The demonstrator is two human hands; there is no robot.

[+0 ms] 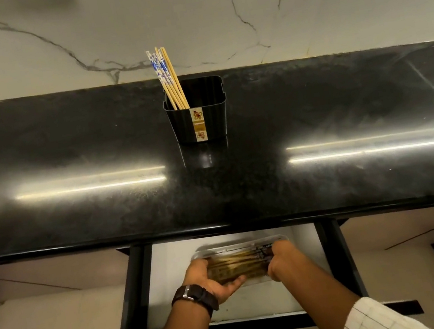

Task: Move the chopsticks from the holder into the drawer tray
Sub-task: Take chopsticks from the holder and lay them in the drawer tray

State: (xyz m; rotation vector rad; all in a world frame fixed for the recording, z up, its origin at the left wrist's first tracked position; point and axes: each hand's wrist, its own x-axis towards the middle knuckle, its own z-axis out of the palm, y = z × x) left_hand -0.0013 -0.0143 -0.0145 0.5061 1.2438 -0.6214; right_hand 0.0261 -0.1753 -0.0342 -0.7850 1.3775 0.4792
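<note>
Open drawer (241, 301) at bottom centre: left hand (215, 279) and right hand (279, 261) both curled round the ends of a clear tray (241, 248) with chopsticks inside. Further up, black counter (66, 161); remaining chopsticks (168, 77) lean in the holder (198, 118). Light, stiff, slick: pinch as a bundle near the tops.
</note>
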